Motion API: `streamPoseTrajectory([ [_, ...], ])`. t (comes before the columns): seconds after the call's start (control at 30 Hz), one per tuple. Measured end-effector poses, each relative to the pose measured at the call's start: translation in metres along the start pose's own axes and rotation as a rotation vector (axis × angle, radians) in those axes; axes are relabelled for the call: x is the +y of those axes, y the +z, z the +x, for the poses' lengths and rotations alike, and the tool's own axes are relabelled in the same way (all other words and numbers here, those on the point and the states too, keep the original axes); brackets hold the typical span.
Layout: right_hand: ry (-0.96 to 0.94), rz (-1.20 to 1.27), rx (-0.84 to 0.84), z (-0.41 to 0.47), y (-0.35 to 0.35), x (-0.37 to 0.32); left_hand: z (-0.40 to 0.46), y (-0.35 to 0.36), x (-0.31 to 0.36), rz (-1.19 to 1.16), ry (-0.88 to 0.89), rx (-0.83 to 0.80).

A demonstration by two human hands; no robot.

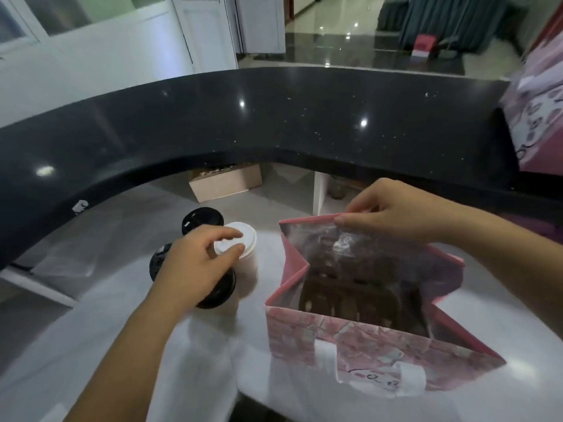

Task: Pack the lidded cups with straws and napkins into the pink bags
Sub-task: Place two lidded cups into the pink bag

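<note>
While glossy tiles (350, 28) gleam beyond, a dark curved counter (274, 117) overhangs the white worktop (122, 345).

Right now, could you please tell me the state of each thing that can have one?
Pink bag: upright, mouth open, inside dark and hard to read.
White-lidded cup: upright, lid on, outside the bag.
Black-lidded cups: lids on, left of the bag, partly hidden by the hand.
Left hand: fingers on the white lid.
Right hand: pinches the bag's far rim.
Cardboard box: open, under the counter.
</note>
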State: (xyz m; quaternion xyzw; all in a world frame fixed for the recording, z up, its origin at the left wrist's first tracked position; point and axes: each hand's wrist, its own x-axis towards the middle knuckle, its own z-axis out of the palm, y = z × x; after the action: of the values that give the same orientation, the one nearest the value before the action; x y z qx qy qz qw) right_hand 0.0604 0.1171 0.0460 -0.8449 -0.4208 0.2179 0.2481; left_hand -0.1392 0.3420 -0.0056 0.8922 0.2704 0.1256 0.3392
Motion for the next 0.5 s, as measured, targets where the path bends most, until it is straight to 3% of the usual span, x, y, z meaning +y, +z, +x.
streamPoseTrajectory([
  [0.1,0.023,0.011,0.014,-0.002,0.005,-0.005,0.045,0.008,-0.03,0.444,0.071,-0.199],
  [0.17,0.042,0.005,0.047,-0.003,0.006,-0.008,0.067,0.017,-0.04,0.612,0.109,-0.329],
  [0.27,0.063,-0.035,0.085,-0.005,0.006,-0.012,0.082,0.026,-0.046,0.664,0.148,-0.409],
  [0.5,0.085,-0.1,0.124,-0.014,0.006,-0.015,0.094,0.033,-0.058,0.668,0.264,-0.374],
])
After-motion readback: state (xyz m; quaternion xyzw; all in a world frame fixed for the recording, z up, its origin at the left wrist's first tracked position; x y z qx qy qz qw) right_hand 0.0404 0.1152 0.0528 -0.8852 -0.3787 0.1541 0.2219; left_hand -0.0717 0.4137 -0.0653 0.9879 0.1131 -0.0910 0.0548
